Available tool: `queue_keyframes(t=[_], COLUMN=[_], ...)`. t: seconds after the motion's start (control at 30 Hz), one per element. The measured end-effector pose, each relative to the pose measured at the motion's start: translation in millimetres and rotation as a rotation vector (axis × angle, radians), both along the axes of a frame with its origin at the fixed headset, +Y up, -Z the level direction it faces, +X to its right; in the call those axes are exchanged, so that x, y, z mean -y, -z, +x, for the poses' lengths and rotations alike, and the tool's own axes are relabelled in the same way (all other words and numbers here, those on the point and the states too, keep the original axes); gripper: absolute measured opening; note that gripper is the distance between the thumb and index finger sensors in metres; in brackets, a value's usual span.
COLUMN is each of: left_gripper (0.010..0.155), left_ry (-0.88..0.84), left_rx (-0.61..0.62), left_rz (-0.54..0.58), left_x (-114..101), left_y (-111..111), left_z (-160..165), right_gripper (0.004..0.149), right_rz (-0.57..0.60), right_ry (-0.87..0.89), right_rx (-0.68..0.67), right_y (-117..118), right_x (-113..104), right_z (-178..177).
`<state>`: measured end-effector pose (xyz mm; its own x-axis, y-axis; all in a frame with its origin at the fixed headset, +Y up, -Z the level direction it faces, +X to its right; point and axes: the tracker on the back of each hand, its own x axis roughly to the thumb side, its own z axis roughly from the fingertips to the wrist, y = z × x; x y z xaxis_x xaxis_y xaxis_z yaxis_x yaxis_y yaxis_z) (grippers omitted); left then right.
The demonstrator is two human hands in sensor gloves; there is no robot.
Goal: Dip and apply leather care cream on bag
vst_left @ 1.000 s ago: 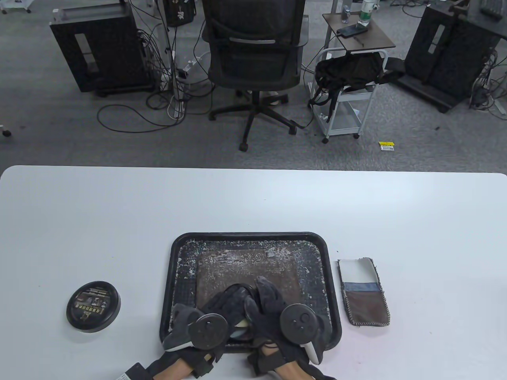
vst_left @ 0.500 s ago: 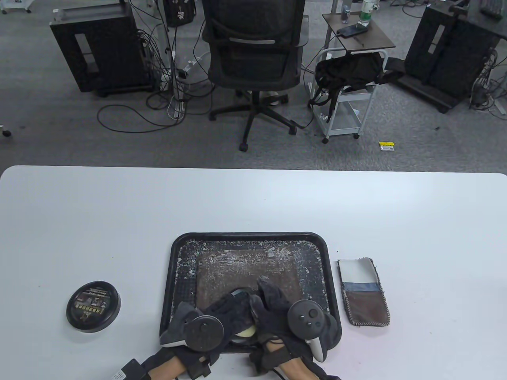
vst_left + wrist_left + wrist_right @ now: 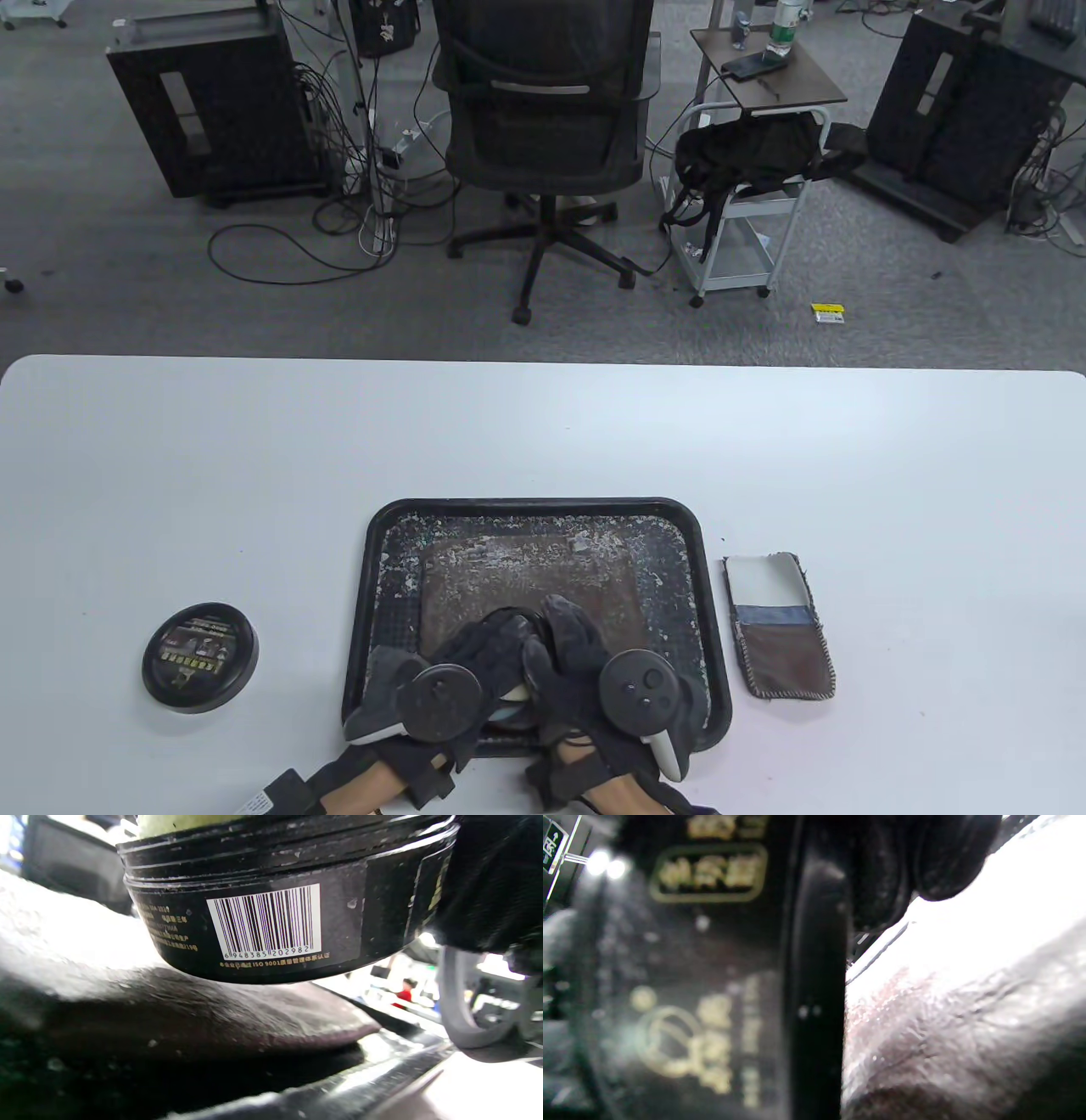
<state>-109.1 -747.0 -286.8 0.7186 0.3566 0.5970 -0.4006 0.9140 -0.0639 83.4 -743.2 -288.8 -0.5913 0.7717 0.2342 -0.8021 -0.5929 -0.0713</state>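
A brown leather bag (image 3: 526, 569), flecked with white cream, lies flat in a black tray (image 3: 543, 507). My left hand (image 3: 475, 654) grips an open black cream jar (image 3: 513, 700) just above the bag's near end. The left wrist view shows the jar's barcode side (image 3: 271, 925) over the leather (image 3: 191, 1014). My right hand (image 3: 568, 645) lies against the jar from the right, its fingers arched over it. In the right wrist view the jar's wall (image 3: 712, 984) is close and blurred, with a gloved fingertip (image 3: 946, 861) beside it. What the right fingers hold is hidden.
The jar's black lid (image 3: 199, 656) lies on the white table left of the tray. A small cloth pouch (image 3: 780, 628) lies right of the tray. An office chair (image 3: 543, 110) and a cart (image 3: 747, 195) stand beyond the table's far edge.
My right hand drew right and toward the near edge half a second ago, then came back over the jar. My left hand and the jar shifted only slightly.
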Motion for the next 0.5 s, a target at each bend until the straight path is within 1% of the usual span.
queue_keyframes(t=[0.1,0.33,0.4,0.5], left_gripper=[0.059,0.059,0.059,0.058], left_ry=[-0.009,0.028,0.041,0.038], left_rx=[0.056,0.166,0.178,0.163], left_rz=[-0.015,0.005,0.033,0.07], left_x=[0.6,-2.1,-5.9,-11.3], left_y=[0.2,-5.9,-7.8,-10.1], left_z=[0.8,5.8,3.4,-1.6], right_gripper=[0.066,0.063,0.063,0.063], right_rz=[-0.003,0.004,0.0,-0.015], right_ry=[-0.005,-0.006,0.017,0.055], right_rx=[0.0,-0.017,-0.028,-0.035], right_y=[2.7,8.5,9.3,10.2], right_x=[0.4,1.3,1.4,1.0], right_z=[2.0,10.1,11.9,12.8])
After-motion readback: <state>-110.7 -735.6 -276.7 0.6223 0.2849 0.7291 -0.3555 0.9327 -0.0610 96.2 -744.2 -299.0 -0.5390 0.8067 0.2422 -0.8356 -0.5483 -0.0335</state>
